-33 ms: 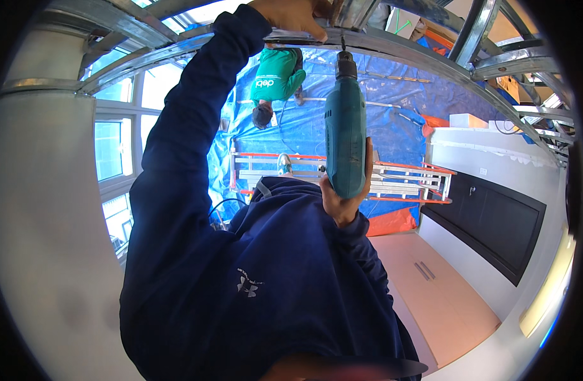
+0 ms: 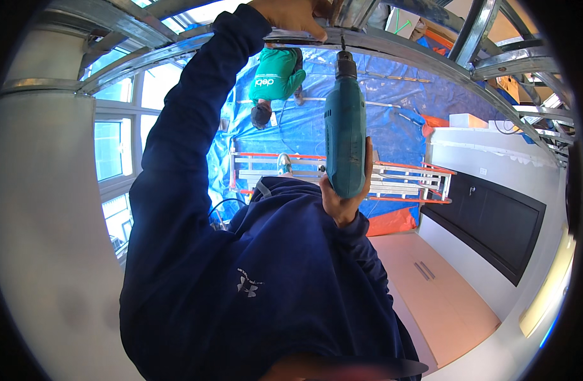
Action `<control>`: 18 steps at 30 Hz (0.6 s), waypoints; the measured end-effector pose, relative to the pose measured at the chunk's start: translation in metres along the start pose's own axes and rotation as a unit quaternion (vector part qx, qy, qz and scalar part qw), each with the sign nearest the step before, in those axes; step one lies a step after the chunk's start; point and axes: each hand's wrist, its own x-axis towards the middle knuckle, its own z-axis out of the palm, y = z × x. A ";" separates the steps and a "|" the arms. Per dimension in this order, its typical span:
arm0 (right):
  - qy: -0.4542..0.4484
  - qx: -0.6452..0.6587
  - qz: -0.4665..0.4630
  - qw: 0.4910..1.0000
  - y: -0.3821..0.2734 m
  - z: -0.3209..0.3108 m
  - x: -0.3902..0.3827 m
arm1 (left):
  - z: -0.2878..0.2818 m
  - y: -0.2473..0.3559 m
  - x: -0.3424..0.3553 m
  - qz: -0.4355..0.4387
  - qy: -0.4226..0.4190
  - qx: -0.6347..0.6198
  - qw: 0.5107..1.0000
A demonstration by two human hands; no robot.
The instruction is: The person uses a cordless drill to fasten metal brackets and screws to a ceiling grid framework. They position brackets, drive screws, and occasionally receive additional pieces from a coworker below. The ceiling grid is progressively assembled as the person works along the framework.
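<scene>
My right hand is shut around the grip of a teal electric drill, which points straight up. Its bit meets the underside of a curved metal ceiling channel. My left hand, at the end of a raised navy sleeve, presses on the same channel just left of the bit, with the fingers laid over its edge. A navy hooded top fills the lower middle of the view.
More metal frame members cross overhead at the right. Another person in a green shirt is over a blue tarp. Behind the drill lies a red and white ladder frame. Windows are at the left, a dark panel at the right.
</scene>
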 end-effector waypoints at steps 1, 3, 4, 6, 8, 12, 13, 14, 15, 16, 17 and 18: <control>-0.001 0.002 0.004 1.000 0.000 0.000 -0.001 | 0.000 0.000 0.000 0.000 -0.002 0.000 1.000; 0.002 0.004 0.031 1.000 -0.001 0.001 -0.002 | 0.001 -0.001 0.000 0.000 -0.006 0.000 1.000; 0.005 0.029 0.037 0.999 -0.002 0.002 -0.003 | 0.001 -0.002 0.000 -0.010 -0.002 0.007 1.000; 0.019 0.064 0.052 0.996 -0.003 0.006 -0.003 | 0.001 -0.004 0.001 -0.029 0.003 0.020 0.999; 0.039 0.114 0.079 0.989 -0.006 0.010 -0.002 | 0.001 -0.005 0.003 -0.018 0.020 0.068 0.997; 0.030 0.228 0.108 0.967 -0.018 0.012 0.000 | 0.001 -0.006 0.003 -0.031 0.018 0.076 0.997; 0.025 0.230 0.110 0.967 -0.021 0.012 0.000 | 0.002 -0.006 0.003 0.014 0.027 0.073 0.997; 0.032 0.229 0.113 0.966 -0.024 0.015 -0.001 | 0.003 -0.005 0.003 0.015 0.025 0.059 0.998; 0.039 0.219 0.126 0.967 -0.025 0.018 -0.002 | 0.002 -0.004 0.003 0.021 0.024 0.047 0.998; 0.046 0.208 0.104 0.972 -0.024 0.020 -0.001 | 0.002 -0.003 0.002 0.017 0.032 0.054 0.998; 0.049 0.190 0.089 0.977 -0.021 0.022 0.001 | 0.002 -0.001 0.002 0.015 0.040 0.061 0.997; 0.047 0.170 0.079 0.981 -0.019 0.021 0.000 | 0.002 0.002 -0.001 0.012 0.048 0.068 0.996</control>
